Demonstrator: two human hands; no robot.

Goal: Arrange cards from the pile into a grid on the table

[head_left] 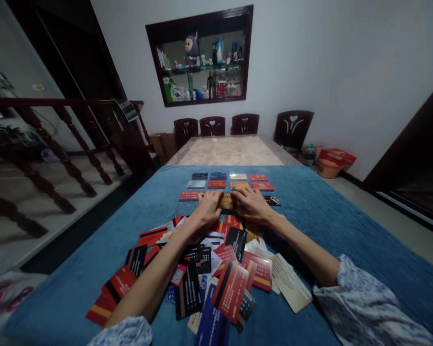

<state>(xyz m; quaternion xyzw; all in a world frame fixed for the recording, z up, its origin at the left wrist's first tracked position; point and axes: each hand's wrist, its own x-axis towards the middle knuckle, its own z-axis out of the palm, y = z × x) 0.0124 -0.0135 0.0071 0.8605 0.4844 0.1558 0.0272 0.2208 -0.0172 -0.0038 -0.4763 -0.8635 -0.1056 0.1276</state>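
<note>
- Blue cloth (332, 226) covers the near part of our counter (238, 148); its soft nap would likely drag on a card's edge, so light pressure seems best.
- Our gold-brown card (228, 202) is in the nearest of 3 rows, between our hands, beyond the loose pile of cards (229, 288).
- Our left hand (210, 205) is half curled at the card's left end; our right hand (253, 202) arches, fingers loosely bent, at its right end. We cannot tell whether either pinches the card or only touches it.
- Working from both ends, we would do well to move evenly, so the card stays square.
- For a guide, we can use the orange card (239, 186) and red card (216, 184) just behind.
- Our right fingers come close to the black card (273, 201); a wide sweep could knock it.
- Our left forearm crosses above the pile, so keeping it raised seems wise.
</note>
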